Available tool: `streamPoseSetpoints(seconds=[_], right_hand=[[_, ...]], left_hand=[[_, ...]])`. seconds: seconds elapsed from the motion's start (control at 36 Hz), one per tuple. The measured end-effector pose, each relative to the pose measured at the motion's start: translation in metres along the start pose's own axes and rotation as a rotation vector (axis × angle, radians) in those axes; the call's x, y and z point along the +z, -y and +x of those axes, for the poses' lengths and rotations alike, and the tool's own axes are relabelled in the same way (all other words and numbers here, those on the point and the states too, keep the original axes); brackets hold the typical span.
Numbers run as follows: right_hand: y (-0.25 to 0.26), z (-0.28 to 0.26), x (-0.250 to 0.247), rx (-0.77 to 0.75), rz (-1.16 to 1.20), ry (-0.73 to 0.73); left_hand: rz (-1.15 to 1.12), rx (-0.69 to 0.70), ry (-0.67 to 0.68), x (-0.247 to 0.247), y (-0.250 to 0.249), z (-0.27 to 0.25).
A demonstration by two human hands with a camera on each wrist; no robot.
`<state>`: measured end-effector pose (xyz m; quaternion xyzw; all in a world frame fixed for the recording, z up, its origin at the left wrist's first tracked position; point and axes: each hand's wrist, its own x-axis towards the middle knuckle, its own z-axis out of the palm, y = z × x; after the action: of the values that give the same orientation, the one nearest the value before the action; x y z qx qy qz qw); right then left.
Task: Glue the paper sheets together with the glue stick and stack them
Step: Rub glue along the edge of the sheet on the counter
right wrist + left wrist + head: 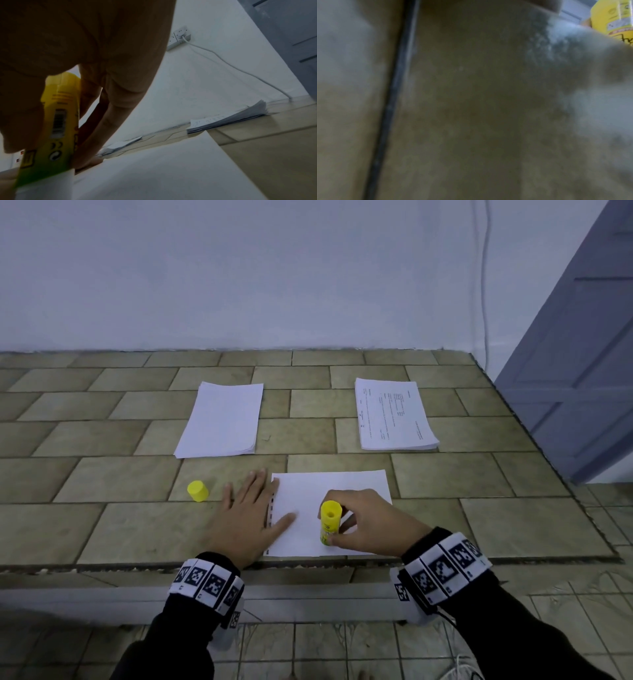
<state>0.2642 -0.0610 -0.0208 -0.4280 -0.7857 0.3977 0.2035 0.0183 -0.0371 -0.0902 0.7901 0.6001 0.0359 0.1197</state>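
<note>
Mid-gluing: right hand (370, 522) grips yellow plastic glue stick (330, 522) tip-down on single white paper sheet (359, 484); left hand (245, 515), fingers flat, pins its edge. Yellow cap (197, 491) off. Stacking appears pending.

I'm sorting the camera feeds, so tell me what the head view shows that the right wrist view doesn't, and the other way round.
Only the head view shows the left hand lying flat across the near sheet's left edge, the yellow cap standing on the tiles to its left, and both wristbands. Only the right wrist view shows the wall socket with its white cable, and the barcode on the glue stick. Both show the right hand gripping the glue stick on the near sheet, the plain stack, the printed stack and the grey door.
</note>
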Motion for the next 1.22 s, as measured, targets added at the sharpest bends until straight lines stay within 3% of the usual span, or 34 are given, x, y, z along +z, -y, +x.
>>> streamPoseSetpoints(seconds=[0.25,0.5,0.78,0.94,1.22], right_hand=[[-0.001,0.031,-0.018,0.010,-0.073,-0.002],[-0.011,0.063,-0.040,0.179,-0.142,-0.163],[-0.025,0.002,-0.047,0.119,0.043,-0.220],[-0.029,-0.037,-0.052,0.185,0.073,-0.105],[-0.031,-0.019,-0.061,0.125,-0.029,-0.070]], left_hand=[[0.036,-0.010,0.009,-0.003,-0.003,-0.001],[0.030,0.001,0.002,0.001,0.000,-0.001],[0.029,-0.023,0.003,-0.003,-0.005,-0.002],[0.042,-0.026,0.017,-0.003,-0.005,-0.001],[0.078,-0.018,0.030,-0.001,-0.002,0.000]])
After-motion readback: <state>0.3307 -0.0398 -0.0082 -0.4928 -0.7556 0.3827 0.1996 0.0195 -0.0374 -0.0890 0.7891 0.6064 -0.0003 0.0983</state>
